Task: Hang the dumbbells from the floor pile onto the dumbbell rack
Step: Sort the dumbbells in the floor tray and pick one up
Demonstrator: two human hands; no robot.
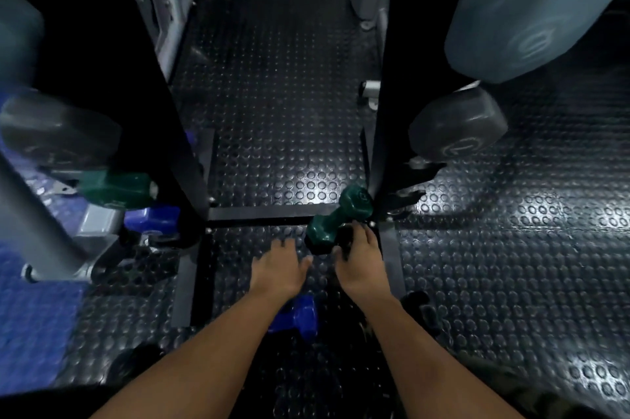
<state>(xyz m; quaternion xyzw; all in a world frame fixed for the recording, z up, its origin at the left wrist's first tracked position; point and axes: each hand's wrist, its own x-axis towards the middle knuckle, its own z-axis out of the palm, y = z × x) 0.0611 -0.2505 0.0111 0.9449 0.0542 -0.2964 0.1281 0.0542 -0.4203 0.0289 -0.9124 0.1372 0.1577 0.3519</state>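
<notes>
A green dumbbell lies on the floor against the foot of the black rack's right upright. Just below it is a dark, black dumbbell, hard to make out. My right hand has its thumb and fingers closed around this dark dumbbell, with the fingertips next to the green one. My left hand hovers over the floor beside it, fingers spread and holding nothing. A blue dumbbell lies under my left forearm. A green dumbbell and a blue dumbbell hang on the rack's left side.
Big grey dumbbell heads hang on the rack at left and at right. The rack's base bars cross the studded rubber floor. Another dark shape lies right of my right forearm. Grey machine legs stand at left.
</notes>
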